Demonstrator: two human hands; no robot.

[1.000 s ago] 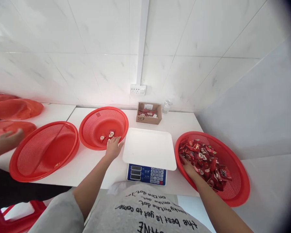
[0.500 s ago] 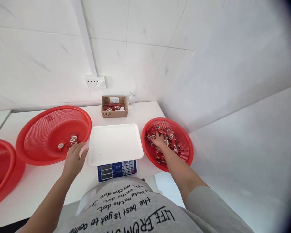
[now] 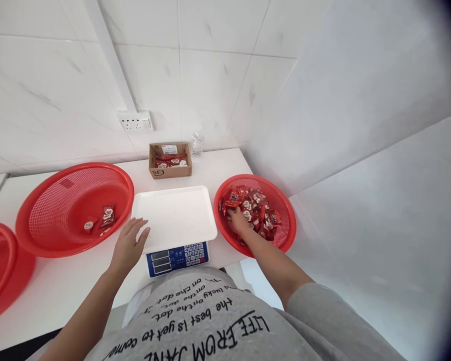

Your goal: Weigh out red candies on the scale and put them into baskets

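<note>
My right hand (image 3: 239, 221) reaches into the right-hand red basket (image 3: 292, 215), which holds a heap of small red snack packets (image 3: 261, 208). Its fingers are bent against one red packet (image 3: 232, 201) at the heap's left side; the fingertips are partly hidden. Over the left edge of a white weighing tray (image 3: 176, 213) hovers my left hand (image 3: 130, 245), fingers apart and holding nothing. The tray rests on a digital scale with a blue keypad panel (image 3: 178, 258) and bears no packets.
To the left stands a larger red basket (image 3: 48, 200) with a few packets in it. Another red basket (image 3: 13, 281) is cut off by the left edge. Behind the scale are a cardboard box (image 3: 172, 172) of red packets and a clear plastic item (image 3: 197, 144), close to the wall.
My left hand has shifted right, from the left basket's rim to the tray's edge. My right hand has moved toward the basket's left side, its fingers now bent at a packet. The view has turned slightly.
</note>
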